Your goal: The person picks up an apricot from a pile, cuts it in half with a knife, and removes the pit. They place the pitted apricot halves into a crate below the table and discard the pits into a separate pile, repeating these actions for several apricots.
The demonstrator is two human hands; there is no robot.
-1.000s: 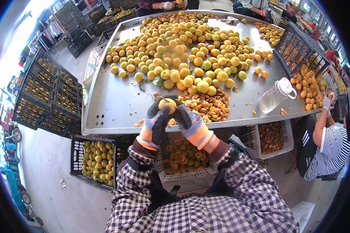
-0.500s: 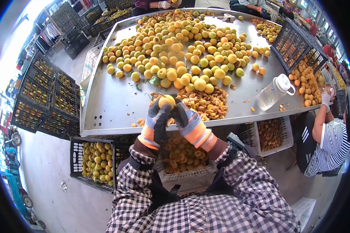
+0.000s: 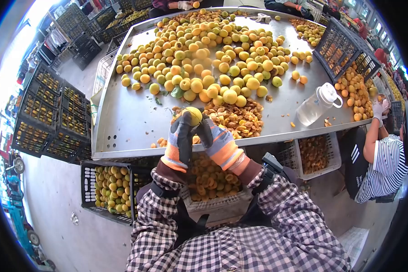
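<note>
Both my hands wear dark-palmed work gloves with orange and grey backs, and they meet above the table's near edge. My left hand [image 3: 179, 139] is closed around a yellow apricot [image 3: 194, 116]. Against the fruit's right side press the closed fingers of my right hand [image 3: 217, 139]; whether they hold anything small is hidden. Just beyond them lies a heap of split apricot pieces [image 3: 241, 119]. Behind that heap, whole apricots [image 3: 199, 68] are spread over the metal table [image 3: 118, 106].
A water bottle [image 3: 316, 105] stands on the table's right side, near a tilted black crate [image 3: 344, 47]. Below the near edge are a crate of whole apricots [image 3: 84, 181] and a white basket of pieces [image 3: 335, 158]. A person in a striped shirt [image 3: 390, 156] sits at right.
The apricot has turned and sits slightly higher in my left hand, more covered by its fingers. My right fingers have shifted a little down its side. The view has moved slightly.
</note>
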